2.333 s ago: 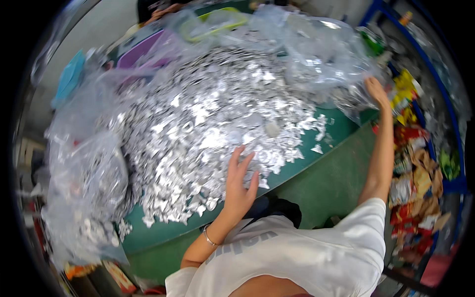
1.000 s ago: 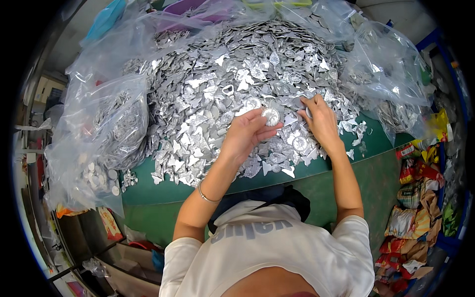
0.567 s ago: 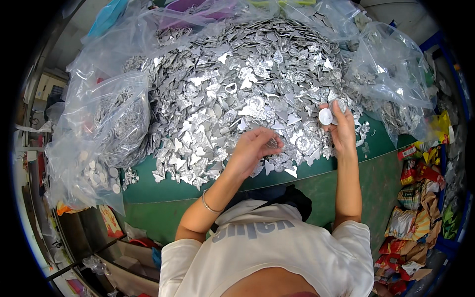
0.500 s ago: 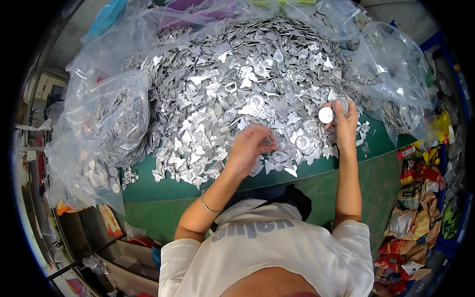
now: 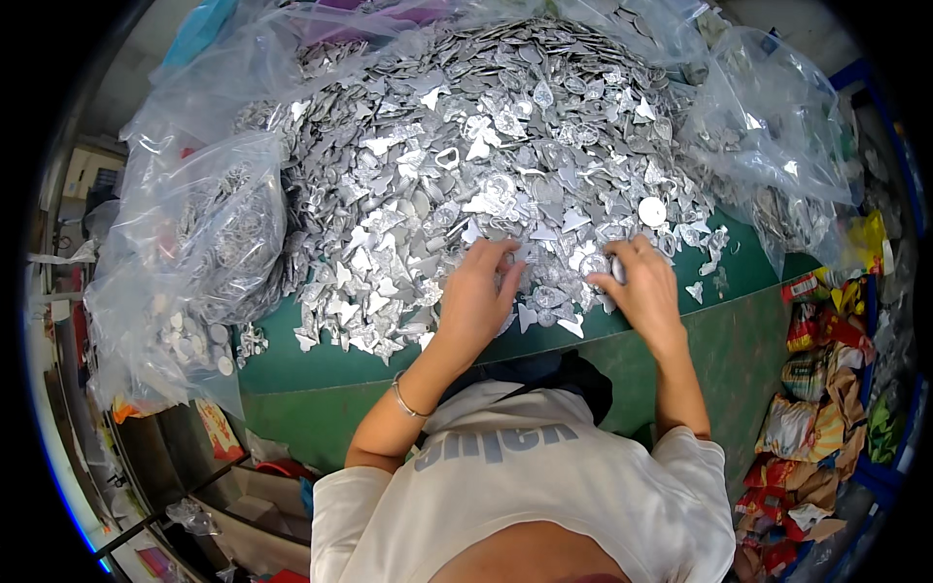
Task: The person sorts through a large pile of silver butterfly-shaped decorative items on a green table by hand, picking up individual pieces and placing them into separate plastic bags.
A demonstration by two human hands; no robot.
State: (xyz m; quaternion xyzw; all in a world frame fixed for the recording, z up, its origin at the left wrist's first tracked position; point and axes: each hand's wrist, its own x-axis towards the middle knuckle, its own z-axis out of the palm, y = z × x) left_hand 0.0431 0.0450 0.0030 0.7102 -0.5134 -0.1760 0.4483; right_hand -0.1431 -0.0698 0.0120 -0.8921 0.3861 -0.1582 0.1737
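Note:
A wide heap of small silver metal pieces (image 5: 389, 209) in many flat shapes covers the table before me. At its near side, my left hand (image 5: 478, 293) reaches into the pieces, thumb and fingers apart, nothing seen between them. To its right, my right hand (image 5: 643, 291) is curled around round metal discs (image 5: 618, 269), partly hidden by the fingers; how many cannot be told. Just beyond that hand, a bright round disc (image 5: 652, 211) lies flat on the heap.
Clear plastic bags of metal pieces stand at the left (image 5: 209, 233) and right (image 5: 768, 136). The green table's (image 5: 292, 374) front edge runs before my body. Colourful packets (image 5: 792, 428) are stacked at the right, and a box (image 5: 255, 515) stands low at the left.
My right hand has come down and left toward the near side of the heap. A round disc now lies on the pieces near where it was. My left hand's fingers have spread.

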